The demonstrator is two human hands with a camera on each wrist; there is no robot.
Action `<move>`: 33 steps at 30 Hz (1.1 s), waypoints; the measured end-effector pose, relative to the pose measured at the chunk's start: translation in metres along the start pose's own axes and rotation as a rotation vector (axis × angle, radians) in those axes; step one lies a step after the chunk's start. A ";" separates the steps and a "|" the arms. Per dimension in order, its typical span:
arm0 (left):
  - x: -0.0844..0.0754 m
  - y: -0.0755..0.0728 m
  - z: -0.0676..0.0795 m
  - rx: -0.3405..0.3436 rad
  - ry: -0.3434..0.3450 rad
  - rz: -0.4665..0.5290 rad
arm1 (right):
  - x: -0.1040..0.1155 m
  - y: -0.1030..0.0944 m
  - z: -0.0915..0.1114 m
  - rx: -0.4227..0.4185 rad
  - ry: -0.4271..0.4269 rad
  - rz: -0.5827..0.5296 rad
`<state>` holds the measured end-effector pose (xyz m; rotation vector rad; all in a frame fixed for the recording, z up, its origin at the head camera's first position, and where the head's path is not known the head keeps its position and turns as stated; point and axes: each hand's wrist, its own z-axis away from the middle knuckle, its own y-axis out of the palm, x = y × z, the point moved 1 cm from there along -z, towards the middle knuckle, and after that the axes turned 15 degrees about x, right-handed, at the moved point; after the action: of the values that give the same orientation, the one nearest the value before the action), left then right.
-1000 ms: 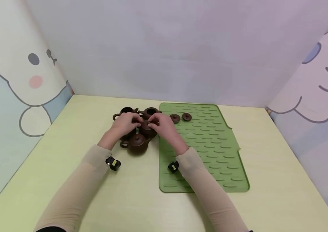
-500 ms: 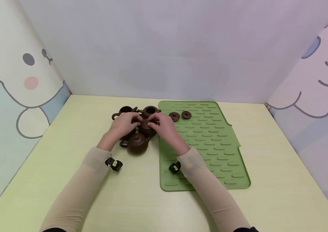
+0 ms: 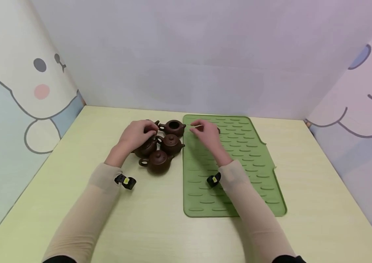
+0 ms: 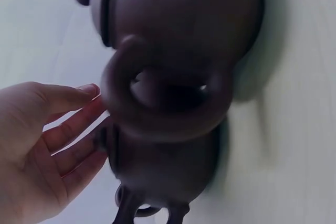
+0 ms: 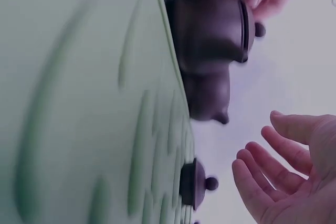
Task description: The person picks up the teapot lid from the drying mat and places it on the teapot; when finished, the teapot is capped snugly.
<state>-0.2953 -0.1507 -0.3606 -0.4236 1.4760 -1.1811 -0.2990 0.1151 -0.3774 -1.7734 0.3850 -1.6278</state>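
Several small dark brown teapots stand clustered left of centre. My left hand [image 3: 136, 134] is over the left teapot [image 3: 147, 149]; in the left wrist view its relaxed fingers [image 4: 79, 150] lie close by that pot's lid knob [image 4: 100, 139], holding nothing visible. A lidded teapot [image 3: 158, 161] stands in front, and another with its lid on [image 3: 171, 144] stands to the right. The back right teapot [image 3: 174, 126] has an uncovered mouth; one behind is mostly hidden by my left hand. Above the mat, my right hand [image 3: 207, 134] is empty, fingers loosely bent, near a loose lid [image 5: 195, 184].
The green ridged mat [image 3: 205, 197] lies right of the teapots on the pale table [image 3: 140, 223]. A second lid [image 3: 219, 130] peeks out past my right hand. Patterned walls enclose the table's back and sides.
My right hand has left the right-hand lidded teapot and moved right over the mat, hiding the lids there. My left hand has drawn slightly left, away from that same teapot.
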 end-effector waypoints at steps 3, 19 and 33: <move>0.003 -0.005 0.002 -0.014 -0.008 0.011 | -0.008 -0.007 -0.002 0.006 0.025 -0.009; 0.030 -0.016 0.010 -0.143 -0.074 0.063 | -0.031 -0.016 -0.012 0.093 0.209 0.104; 0.060 -0.002 0.008 -0.132 -0.164 0.220 | -0.030 -0.020 -0.014 0.094 0.234 0.116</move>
<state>-0.3063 -0.2026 -0.3890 -0.4255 1.4224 -0.8584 -0.3218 0.1447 -0.3875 -1.4683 0.5008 -1.7451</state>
